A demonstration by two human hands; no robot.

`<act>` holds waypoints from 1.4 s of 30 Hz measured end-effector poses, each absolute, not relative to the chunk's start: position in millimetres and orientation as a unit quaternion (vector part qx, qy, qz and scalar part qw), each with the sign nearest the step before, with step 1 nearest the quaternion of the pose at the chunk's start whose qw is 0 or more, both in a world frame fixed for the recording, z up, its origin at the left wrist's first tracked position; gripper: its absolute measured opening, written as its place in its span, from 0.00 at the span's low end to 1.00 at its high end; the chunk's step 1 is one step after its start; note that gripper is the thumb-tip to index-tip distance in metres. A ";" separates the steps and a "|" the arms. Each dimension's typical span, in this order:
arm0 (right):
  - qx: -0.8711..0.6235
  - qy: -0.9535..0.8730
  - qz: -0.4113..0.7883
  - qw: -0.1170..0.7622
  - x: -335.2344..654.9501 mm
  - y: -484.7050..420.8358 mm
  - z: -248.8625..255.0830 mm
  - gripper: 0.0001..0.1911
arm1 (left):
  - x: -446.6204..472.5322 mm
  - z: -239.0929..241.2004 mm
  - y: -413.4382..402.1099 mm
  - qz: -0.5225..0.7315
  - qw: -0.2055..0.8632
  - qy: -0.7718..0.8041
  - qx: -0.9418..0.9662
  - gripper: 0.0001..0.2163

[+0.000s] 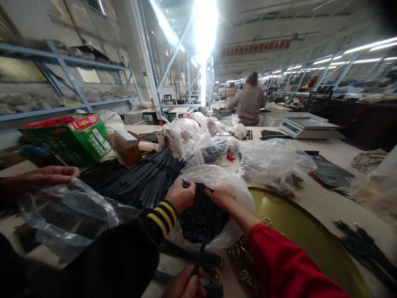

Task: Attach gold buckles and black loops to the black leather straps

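At the bottom edge my left hand (186, 285) pinches a narrow black strap (200, 254) between thumb and fingers. My right hand (222, 198), in a red sleeve, reaches over a clear plastic bag (240, 186) full of small black pieces (201, 225). Its visible fingers are stretched out at the heap; the other fingertips are hidden. Opposite it, a co-worker's hand (182, 194) with a yellow-striped black cuff holds a small dark piece. Another hand (58, 176) at far left grips a second plastic bag (77, 215).
A round gold tray (297, 219) with gold-coloured buckles lies at right. Black strips (145, 178) are piled behind the bags, beside a green carton (74, 138). More filled plastic bags (276, 159), a scale (307, 126) and black straps (362, 244) lie on the table.
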State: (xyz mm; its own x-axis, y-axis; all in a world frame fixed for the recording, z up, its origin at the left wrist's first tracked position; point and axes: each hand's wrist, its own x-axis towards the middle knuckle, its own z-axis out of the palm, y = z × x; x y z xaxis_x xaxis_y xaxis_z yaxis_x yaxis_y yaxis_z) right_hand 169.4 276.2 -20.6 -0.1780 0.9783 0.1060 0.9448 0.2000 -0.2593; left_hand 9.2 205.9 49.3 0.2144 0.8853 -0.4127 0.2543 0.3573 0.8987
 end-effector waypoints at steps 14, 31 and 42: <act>-0.560 -0.823 0.015 0.089 185.6 201.5 5.0 0.15 | -29.1 -9.0 50.9 0.274 0.665 0.540 0.438 0.20; -0.545 -0.836 -0.065 -0.001 136.8 180.2 -2.2 0.08 | -32.9 26.5 20.6 0.300 0.679 0.514 0.431 0.12; -0.555 -0.831 -0.001 0.042 141.8 185.7 -12.7 0.14 | -39.5 29.3 8.6 0.318 0.683 0.502 0.423 0.14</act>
